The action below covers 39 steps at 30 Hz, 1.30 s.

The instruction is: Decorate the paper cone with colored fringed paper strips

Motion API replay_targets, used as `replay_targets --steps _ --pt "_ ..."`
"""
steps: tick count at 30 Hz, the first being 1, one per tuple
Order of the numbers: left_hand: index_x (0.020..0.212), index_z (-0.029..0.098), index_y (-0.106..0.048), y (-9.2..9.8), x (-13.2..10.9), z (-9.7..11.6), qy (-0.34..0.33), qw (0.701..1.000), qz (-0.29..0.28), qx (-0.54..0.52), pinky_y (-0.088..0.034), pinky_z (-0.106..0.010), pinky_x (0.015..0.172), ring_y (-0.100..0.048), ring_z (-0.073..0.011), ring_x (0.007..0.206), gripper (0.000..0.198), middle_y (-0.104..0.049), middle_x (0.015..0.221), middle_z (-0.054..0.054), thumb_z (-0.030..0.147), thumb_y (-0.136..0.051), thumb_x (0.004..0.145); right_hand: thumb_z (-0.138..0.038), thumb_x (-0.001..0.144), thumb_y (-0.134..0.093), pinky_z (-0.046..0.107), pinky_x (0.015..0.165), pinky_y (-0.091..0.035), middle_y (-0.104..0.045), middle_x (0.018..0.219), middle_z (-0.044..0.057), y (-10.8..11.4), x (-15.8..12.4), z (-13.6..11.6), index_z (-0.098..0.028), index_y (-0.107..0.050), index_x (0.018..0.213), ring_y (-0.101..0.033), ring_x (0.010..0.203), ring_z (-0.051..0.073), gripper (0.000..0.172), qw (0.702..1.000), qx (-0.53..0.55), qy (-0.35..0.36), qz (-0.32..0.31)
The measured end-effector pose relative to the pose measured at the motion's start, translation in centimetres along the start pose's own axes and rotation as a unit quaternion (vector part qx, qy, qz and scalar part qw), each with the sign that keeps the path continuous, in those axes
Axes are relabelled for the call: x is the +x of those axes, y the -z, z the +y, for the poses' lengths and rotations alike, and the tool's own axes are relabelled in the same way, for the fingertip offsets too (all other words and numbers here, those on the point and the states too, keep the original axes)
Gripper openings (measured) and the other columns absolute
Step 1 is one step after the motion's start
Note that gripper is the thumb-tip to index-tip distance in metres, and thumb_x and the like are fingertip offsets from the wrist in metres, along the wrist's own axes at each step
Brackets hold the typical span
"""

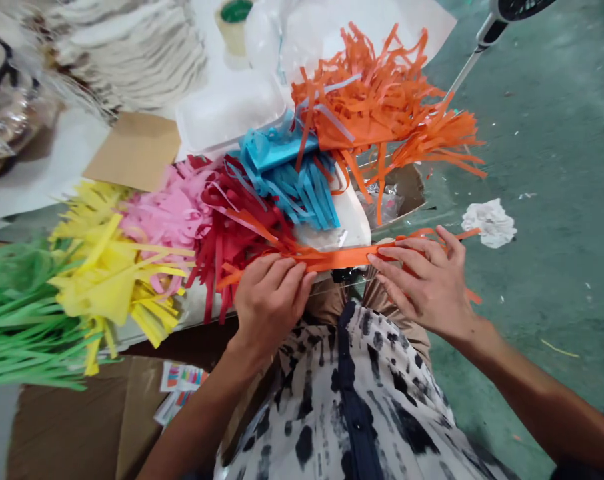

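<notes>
My left hand (269,297) and my right hand (425,280) both press on a folded strip of orange fringed paper (342,257) that lies across my lap in front of me. The left hand's fingers are curled down onto the strip's left part. Over the right part, my right hand's fingers lie stretched along the strip and pinch it. Orange fringe ends stick out past the right hand. Behind the strip lie heaps of cut fringe paper: orange (382,107), blue (292,177), dark red (232,227), pink (172,210), yellow (107,273) and green (17,313).
A white foam tray (227,113), brown cardboard (137,150), a tape roll (235,27) and stacked cream cloth (127,53) lie behind the heaps. A crumpled white paper ball (489,223) lies on the green floor (557,167). Printed cards (179,387) lie near my left arm.
</notes>
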<state>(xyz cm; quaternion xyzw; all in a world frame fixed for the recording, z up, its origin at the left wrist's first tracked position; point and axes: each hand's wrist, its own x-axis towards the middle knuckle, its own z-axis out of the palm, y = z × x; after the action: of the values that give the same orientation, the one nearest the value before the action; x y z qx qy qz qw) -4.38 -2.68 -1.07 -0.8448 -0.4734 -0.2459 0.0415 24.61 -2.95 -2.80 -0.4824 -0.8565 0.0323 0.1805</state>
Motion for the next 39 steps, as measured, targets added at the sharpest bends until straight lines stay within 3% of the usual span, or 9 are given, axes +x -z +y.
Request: replay_targets --steps 3,7,10,13,18,22,30,35,39 --pt "0.11 0.018 -0.072 0.1 0.8 0.7 -0.032 0.998 0.015 -0.049 -0.058 -0.04 0.098 -0.071 -0.0232 0.101 0.017 -0.08 0.102 -0.007 0.021 -0.075 0.094 -0.033 0.101 -0.065 0.063 0.127 -0.022 -0.074 0.13 0.001 -0.2 0.1 0.0 -0.04 -0.066 0.137 -0.063 0.125 0.031 0.037 1.0 0.005 0.014 0.012" --pt "0.132 0.015 -0.066 -2.3 1.6 3.0 -0.084 0.989 -0.049 -0.113 -0.058 -0.039 0.105 -0.069 -0.0241 0.117 0.036 -0.076 0.121 -0.011 0.03 -0.068 0.1 -0.03 0.096 -0.072 0.064 0.127 -0.022 -0.078 0.12 -0.001 0.0 0.0 -0.2 -0.037 -0.071 0.13 -0.065 0.12 0.031 0.034 0.999 -0.002 0.033 0.04" --pt "0.134 0.013 -0.064 -3.5 0.9 3.4 -0.086 0.987 -0.056 -0.125 -0.057 -0.037 0.103 -0.069 -0.0234 0.115 0.036 -0.076 0.122 -0.011 0.022 -0.068 0.099 -0.024 0.097 -0.073 0.059 0.128 -0.021 -0.08 0.112 -0.004 0.1 0.0 0.3 -0.036 -0.075 0.118 -0.066 0.113 0.025 0.024 0.997 -0.002 0.05 0.057" --pt "0.128 0.015 -0.066 -3.5 0.4 3.0 -0.06 0.986 -0.05 -0.146 -0.056 -0.035 0.101 -0.068 -0.0213 0.112 0.03 -0.076 0.117 -0.009 0.014 -0.068 0.097 -0.024 0.1 -0.069 0.057 0.128 -0.021 -0.079 0.105 -0.005 0.3 0.0 1.4 -0.035 -0.076 0.112 -0.066 0.111 0.023 0.018 0.996 0.032 0.06 0.06" --pt "0.112 0.019 -0.071 -2.4 1.4 2.4 0.017 0.98 -0.092 -0.175 -0.052 -0.039 0.091 -0.065 -0.0228 0.102 0.016 -0.076 0.11 -0.007 0.029 -0.07 0.099 -0.025 0.103 -0.063 0.059 0.126 -0.023 -0.076 0.103 0.0 0.6 0.7 2.0 -0.028 -0.073 0.104 -0.063 0.114 0.025 0.011 0.996 0.089 0.023 0.017" --pt "0.102 0.02 -0.07 -1.9 2.4 1.9 0.067 0.973 -0.123 -0.184 -0.048 -0.039 0.089 -0.062 -0.0224 0.097 0.012 -0.074 0.104 -0.005 0.032 -0.067 0.101 -0.027 0.105 -0.056 0.061 0.124 -0.024 -0.072 0.101 0.004 0.6 1.2 1.0 -0.022 -0.067 0.101 -0.061 0.112 0.028 0.012 0.999 0.051 -0.016 -0.013" --pt "0.087 0.02 -0.064 -2.1 3.1 1.8 0.119 0.98 -0.12 -0.109 -0.042 -0.039 0.08 -0.052 -0.0228 0.086 0.019 -0.065 0.09 -0.005 0.031 -0.062 0.102 -0.034 0.101 -0.053 0.062 0.119 -0.029 -0.069 0.09 0.005 0.7 2.4 -1.0 -0.021 -0.06 0.091 -0.06 0.105 0.031 0.017 0.995 -0.05 -0.069 -0.05" --pt "0.085 0.02 -0.062 -2.3 3.4 1.9 0.11 0.983 -0.125 -0.082 -0.04 -0.04 0.078 -0.051 -0.0232 0.084 0.021 -0.064 0.089 -0.005 0.032 -0.061 0.102 -0.037 0.099 -0.057 0.063 0.114 -0.035 -0.069 0.089 0.008 0.7 2.7 -1.2 -0.02 -0.062 0.091 -0.062 0.105 0.034 0.02 0.992 -0.082 -0.088 -0.04" --pt "0.085 0.02 -0.062 -2.3 3.4 2.3 0.103 0.985 -0.12 -0.072 -0.04 -0.041 0.078 -0.051 -0.0237 0.086 0.021 -0.065 0.091 -0.006 0.032 -0.059 0.103 -0.03 0.097 -0.067 0.065 0.118 -0.032 -0.075 0.108 0.007 0.3 1.7 -1.3 -0.021 -0.069 0.108 -0.064 0.113 0.032 0.014 0.993 -0.09 -0.05 0.052"
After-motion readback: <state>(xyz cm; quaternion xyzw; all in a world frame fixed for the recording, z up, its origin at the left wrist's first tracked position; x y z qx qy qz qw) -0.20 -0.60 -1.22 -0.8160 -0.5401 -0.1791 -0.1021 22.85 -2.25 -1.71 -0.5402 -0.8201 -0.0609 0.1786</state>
